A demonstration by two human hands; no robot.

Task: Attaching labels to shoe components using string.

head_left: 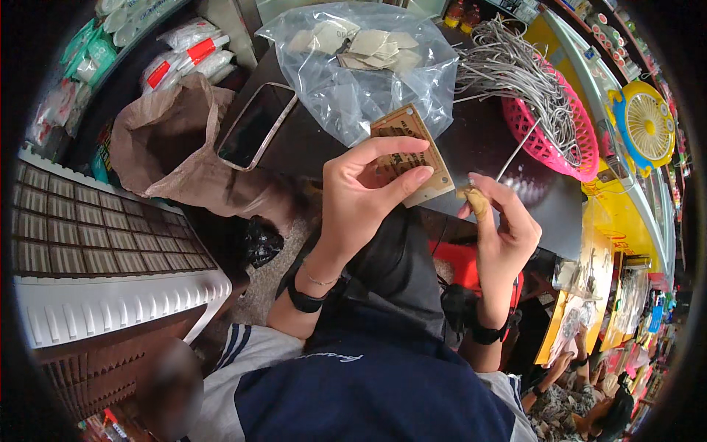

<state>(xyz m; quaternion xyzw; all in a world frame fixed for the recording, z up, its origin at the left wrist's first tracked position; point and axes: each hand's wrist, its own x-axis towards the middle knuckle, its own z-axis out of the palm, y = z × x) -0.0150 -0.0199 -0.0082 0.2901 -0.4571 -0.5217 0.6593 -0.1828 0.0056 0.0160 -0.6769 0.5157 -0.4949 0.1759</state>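
My left hand [364, 184] pinches a tan cardboard tag [434, 180] with dark print, thumb and fingers on its near side. Just to the right, my right hand [501, 221] is closed in a pinch, its thumb wrapped in a tan covering [476, 200]. Anything between those fingertips is too small to make out. A grey cord [518, 151] runs behind the right index finger toward a heap of grey cords [515, 70]; whether the finger touches it cannot be told. Beyond the tag lies a clear plastic bag [324, 92] with several tan cards [375, 46] on it.
The heap spills over a pink basket [587, 147] on the dark table [471, 136]. A phone [258, 125] lies at the table's left edge, beside a brown sack [147, 132]. A white-framed unit [118, 313] stands left; a yellow fan [642, 127] and another person [582, 398] are at right.
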